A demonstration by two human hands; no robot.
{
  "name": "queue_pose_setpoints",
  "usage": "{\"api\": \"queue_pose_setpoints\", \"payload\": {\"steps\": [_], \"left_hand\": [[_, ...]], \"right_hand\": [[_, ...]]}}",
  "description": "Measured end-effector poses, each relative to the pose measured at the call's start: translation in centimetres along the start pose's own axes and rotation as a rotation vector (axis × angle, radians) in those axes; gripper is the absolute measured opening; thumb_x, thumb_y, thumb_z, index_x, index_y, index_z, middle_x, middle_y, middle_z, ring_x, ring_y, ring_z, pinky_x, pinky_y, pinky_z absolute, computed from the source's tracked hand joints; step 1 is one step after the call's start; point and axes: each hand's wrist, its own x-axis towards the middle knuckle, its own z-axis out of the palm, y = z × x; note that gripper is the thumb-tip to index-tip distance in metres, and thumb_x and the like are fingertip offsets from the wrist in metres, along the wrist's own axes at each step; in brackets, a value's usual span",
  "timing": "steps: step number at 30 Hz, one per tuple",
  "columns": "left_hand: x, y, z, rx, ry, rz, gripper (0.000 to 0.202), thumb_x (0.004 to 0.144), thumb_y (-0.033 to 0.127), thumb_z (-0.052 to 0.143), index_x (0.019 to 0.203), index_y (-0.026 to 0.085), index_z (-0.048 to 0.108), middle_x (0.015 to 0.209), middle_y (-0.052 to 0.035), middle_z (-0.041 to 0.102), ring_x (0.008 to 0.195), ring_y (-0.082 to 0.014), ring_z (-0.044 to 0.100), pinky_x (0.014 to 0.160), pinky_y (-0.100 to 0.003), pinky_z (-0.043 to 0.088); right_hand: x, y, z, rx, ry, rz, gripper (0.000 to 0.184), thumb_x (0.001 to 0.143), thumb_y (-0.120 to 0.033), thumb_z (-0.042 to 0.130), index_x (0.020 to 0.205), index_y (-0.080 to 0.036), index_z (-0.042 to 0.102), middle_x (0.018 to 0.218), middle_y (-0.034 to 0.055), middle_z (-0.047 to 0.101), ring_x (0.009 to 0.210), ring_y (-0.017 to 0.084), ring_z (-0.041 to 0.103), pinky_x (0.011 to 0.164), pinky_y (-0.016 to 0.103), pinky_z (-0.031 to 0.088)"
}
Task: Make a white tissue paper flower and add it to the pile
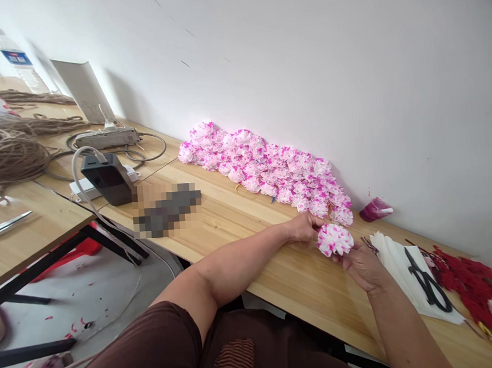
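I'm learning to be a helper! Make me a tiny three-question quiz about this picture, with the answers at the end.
1. True or false: the black scissors lie on the white sheets.
2. What is between the left hand and the right hand?
3. Fill in the gap: the flower pile lies on the table, beside the white ____.

Key:
1. True.
2. A pink-and-white flower.
3. wall.
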Motion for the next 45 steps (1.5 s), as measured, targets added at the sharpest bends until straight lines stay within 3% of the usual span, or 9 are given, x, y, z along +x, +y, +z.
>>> {"api": "queue_pose_setpoints", "payload": {"steps": [3, 7, 15, 24, 28, 33, 38, 45], "left_hand": [[0.0, 0.2, 0.2, 0.001, 0.038, -0.009, 0.035, 0.045, 0.025, 0.093, 0.072, 0.012, 0.077, 0.075, -0.0041, 0.074, 0.076, -0.0175, 0.065, 0.083, -0.031, 0.052], [0.0, 0.5, 0.1, -0.016, 0.055, 0.03, 0.034, 0.043, 0.022, 0.093, 0.071, 0.012, 0.077, 0.073, -0.0028, 0.073, 0.078, -0.0181, 0.065, 0.085, -0.03, 0.051], [0.4, -0.2, -0.2, 0.011, 0.086, 0.079, 0.029, 0.044, 0.024, 0.089, 0.064, 0.011, 0.073, 0.064, -0.0005, 0.068, 0.064, -0.0128, 0.058, 0.069, -0.026, 0.047], [-0.6, 1.2, 0.5, 0.201, 0.124, 0.085, 0.028, 0.046, 0.027, 0.089, 0.062, 0.011, 0.073, 0.062, -0.002, 0.068, 0.06, -0.0114, 0.055, 0.062, -0.023, 0.043], [-0.8, 1.7, 1.0, 0.26, 0.161, 0.099, 0.014, 0.053, 0.019, 0.082, 0.06, 0.011, 0.073, 0.06, -0.0004, 0.066, 0.061, -0.0119, 0.055, 0.063, -0.023, 0.043], [-0.3, 3.4, 1.0, 0.303, 0.346, 0.158, 0.004, 0.062, 0.014, 0.072, 0.065, 0.013, 0.073, 0.06, 0.002, 0.065, 0.064, -0.0131, 0.056, 0.066, -0.024, 0.044], [-0.7, 8.0, -2.2, 0.357, 0.589, 0.286, 0.021, 0.063, 0.007, 0.062, 0.076, 0.015, 0.077, 0.069, 0.0005, 0.069, 0.07, -0.0139, 0.059, 0.072, -0.025, 0.046], [-4.8, 16.6, -11.7, 0.366, 1.096, 0.433, 0.011, 0.064, 0.014, 0.069, 0.074, 0.013, 0.073, 0.062, 0.001, 0.064, 0.059, -0.0107, 0.05, 0.058, -0.022, 0.038]], "right_hand": [[-0.4, 0.0, 0.5, 0.087, 0.013, 0.039, 0.03, 0.048, -0.025, 0.089, 0.07, -0.021, 0.069, 0.074, 0.0045, 0.071, 0.072, 0.021, 0.063, 0.05, 0.027, 0.044], [-0.6, 0.4, 1.7, 0.116, 0.108, -0.019, 0.037, 0.048, -0.028, 0.091, 0.077, -0.022, 0.07, 0.074, 0.0032, 0.071, 0.068, 0.02, 0.063, 0.049, 0.027, 0.043], [-0.2, 3.2, 3.4, -0.063, 0.325, -0.205, 0.039, 0.06, -0.047, 0.085, 0.08, -0.018, 0.069, 0.063, 0.0011, 0.067, 0.049, 0.01, 0.046, 0.046, 0.025, 0.036], [-0.5, 3.5, 3.4, -0.209, 0.385, -0.259, 0.026, 0.067, -0.043, 0.074, 0.073, -0.021, 0.063, 0.048, -0.0033, 0.054, 0.046, 0.014, 0.044, 0.047, 0.028, 0.034], [-0.6, 3.0, 3.6, -0.26, 0.374, -0.296, 0.031, 0.07, -0.049, 0.073, 0.082, -0.02, 0.068, 0.062, 0.0015, 0.065, 0.06, 0.02, 0.058, 0.058, 0.031, 0.044], [-0.7, 2.7, 3.7, -0.325, 0.298, -0.325, 0.034, 0.076, -0.053, 0.069, 0.084, -0.02, 0.069, 0.076, 0.0046, 0.07, 0.07, 0.022, 0.062, 0.071, 0.034, 0.049], [-1.0, 2.3, 4.1, -0.343, 0.276, -0.312, 0.036, 0.075, -0.057, 0.07, 0.08, -0.021, 0.07, 0.076, 0.0042, 0.07, 0.07, 0.021, 0.06, 0.07, 0.033, 0.048], [-1.1, 2.3, 4.2, -0.391, 0.251, -0.3, 0.031, 0.078, -0.053, 0.067, 0.08, -0.022, 0.069, 0.073, 0.0027, 0.068, 0.068, 0.02, 0.06, 0.068, 0.031, 0.048]]}}
